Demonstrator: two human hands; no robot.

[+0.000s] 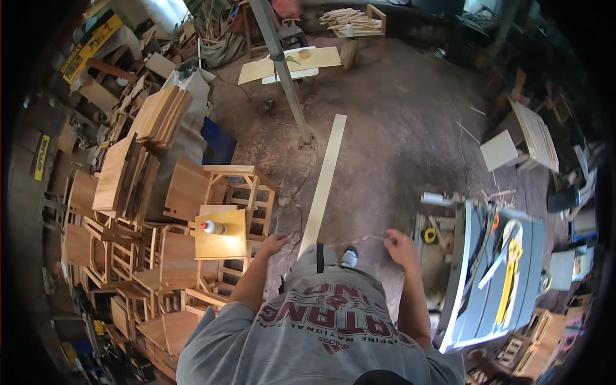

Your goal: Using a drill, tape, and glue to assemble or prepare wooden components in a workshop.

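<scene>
Your hands hang apart at either side of your body, left hand (276,243) over by the chairs, right hand (399,248) out toward the worktop. Both have their fingers bent; whether either pinches anything you can't tell from this view. A thin pale line (367,238) runs up to the right fingertips, but it could be thread or just a mark on the floor (391,141).

Biggest around you is the cluster of wooden chairs (231,169) on your left. On your right stands the grey worktop (529,256), with a yellow tool (510,282) lying on it.

Between your hands, nearer the left, the long pale wooden board (328,167) lies flat on the floor, stretching away from your feet; your body hides its near end. Judging by its narrow, thin look, it should be light for its length, stiff edgewise yet whippy on the flat, and not very slippery. Grip it by both long edges around mid-length so neither end dips; mind splinters.

Smallest is the squeeze bottle (217,228), white with a red tip, on a plywood panel (221,249) beyond your left forearm.
</scene>
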